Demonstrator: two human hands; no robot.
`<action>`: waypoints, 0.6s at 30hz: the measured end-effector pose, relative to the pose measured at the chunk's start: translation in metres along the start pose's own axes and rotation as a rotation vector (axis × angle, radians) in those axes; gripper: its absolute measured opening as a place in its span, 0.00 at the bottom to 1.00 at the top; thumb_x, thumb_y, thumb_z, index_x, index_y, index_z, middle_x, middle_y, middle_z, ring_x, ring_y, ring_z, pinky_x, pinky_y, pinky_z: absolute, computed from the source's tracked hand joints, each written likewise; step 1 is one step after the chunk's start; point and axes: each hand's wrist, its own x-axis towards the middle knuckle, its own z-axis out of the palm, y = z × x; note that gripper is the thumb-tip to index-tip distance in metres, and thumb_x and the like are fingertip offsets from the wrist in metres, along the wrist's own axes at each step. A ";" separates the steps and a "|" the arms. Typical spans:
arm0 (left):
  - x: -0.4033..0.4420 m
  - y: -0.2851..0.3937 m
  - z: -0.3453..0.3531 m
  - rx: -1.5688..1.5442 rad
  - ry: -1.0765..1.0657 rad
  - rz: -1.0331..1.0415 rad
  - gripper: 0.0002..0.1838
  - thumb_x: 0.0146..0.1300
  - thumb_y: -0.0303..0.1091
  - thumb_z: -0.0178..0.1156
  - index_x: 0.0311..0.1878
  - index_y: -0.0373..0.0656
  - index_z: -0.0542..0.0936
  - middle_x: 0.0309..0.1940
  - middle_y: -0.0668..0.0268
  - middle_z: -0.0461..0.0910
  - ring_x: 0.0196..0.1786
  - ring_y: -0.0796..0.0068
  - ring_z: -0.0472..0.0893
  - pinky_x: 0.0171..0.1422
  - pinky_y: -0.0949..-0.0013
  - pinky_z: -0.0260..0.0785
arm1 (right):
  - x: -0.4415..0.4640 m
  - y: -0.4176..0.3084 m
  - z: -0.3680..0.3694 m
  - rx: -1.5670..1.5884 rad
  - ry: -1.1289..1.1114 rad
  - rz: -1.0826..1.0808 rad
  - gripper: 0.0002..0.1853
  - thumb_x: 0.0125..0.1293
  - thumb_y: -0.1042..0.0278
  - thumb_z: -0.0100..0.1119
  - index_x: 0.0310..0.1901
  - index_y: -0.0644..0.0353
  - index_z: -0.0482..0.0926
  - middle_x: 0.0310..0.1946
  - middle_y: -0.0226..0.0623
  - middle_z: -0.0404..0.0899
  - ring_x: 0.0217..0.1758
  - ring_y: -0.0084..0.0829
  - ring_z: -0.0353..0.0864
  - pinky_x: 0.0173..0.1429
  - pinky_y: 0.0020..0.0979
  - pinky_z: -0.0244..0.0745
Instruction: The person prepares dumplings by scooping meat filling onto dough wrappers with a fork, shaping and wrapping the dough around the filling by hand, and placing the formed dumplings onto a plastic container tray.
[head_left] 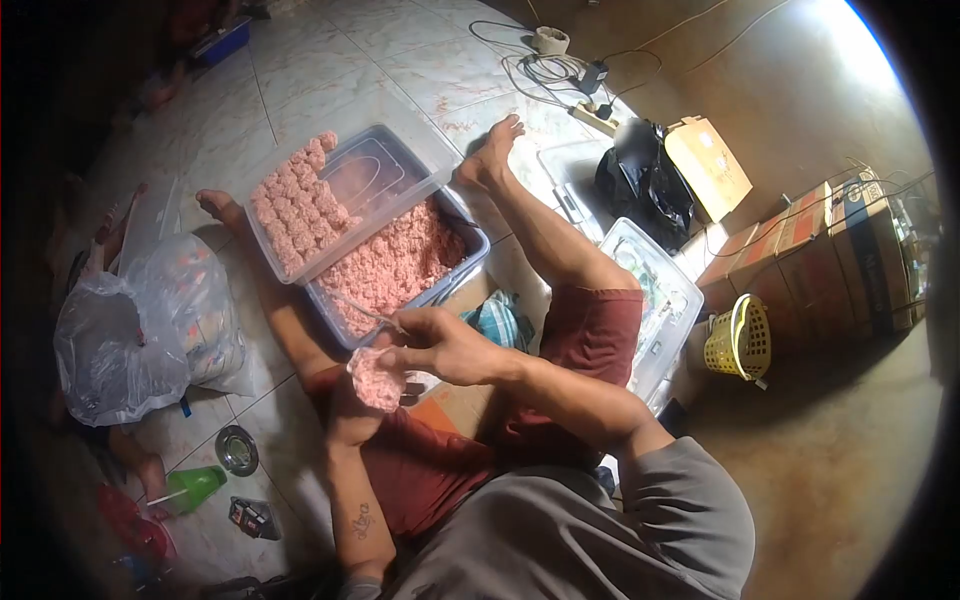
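A flattened lump of pink, crumbly minced mixture rests on my left hand, whose fingers are mostly hidden beneath it. My right hand is closed around the handle of a thin metal utensil, with its fingers at the lump's upper right edge. Beyond my hands a blue-grey tub holds a mass of the same pink mixture. Across the tub's far side lies a clear plastic tray, with rows of shaped pink lumps on its left part.
Clear plastic bags lie left, near a green cup and a round metal dish. At right are a lidded clear box, a black bag, a yellow basket and cardboard boxes. Another person's limbs show at left.
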 end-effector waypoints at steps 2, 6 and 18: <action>0.002 -0.009 0.008 0.314 0.016 0.339 0.13 0.72 0.25 0.56 0.57 0.35 0.77 0.46 0.57 0.84 0.46 0.62 0.85 0.51 0.63 0.80 | 0.002 -0.010 0.002 -0.494 -0.003 -0.175 0.18 0.74 0.62 0.68 0.56 0.67 0.81 0.43 0.31 0.82 0.47 0.20 0.78 0.51 0.30 0.76; 0.015 0.005 0.012 0.556 0.208 0.329 0.11 0.63 0.25 0.69 0.47 0.37 0.81 0.33 0.61 0.83 0.39 0.63 0.84 0.48 0.62 0.77 | -0.016 0.006 -0.004 -0.286 0.331 -0.146 0.16 0.79 0.61 0.58 0.56 0.67 0.81 0.37 0.26 0.79 0.37 0.16 0.73 0.40 0.24 0.69; 0.021 -0.008 0.026 0.391 0.513 0.078 0.25 0.52 0.43 0.82 0.45 0.37 0.84 0.35 0.56 0.86 0.37 0.56 0.86 0.45 0.59 0.79 | -0.028 0.028 -0.017 -1.057 0.238 -0.259 0.12 0.72 0.78 0.54 0.53 0.63 0.84 0.42 0.51 0.79 0.43 0.53 0.81 0.48 0.40 0.76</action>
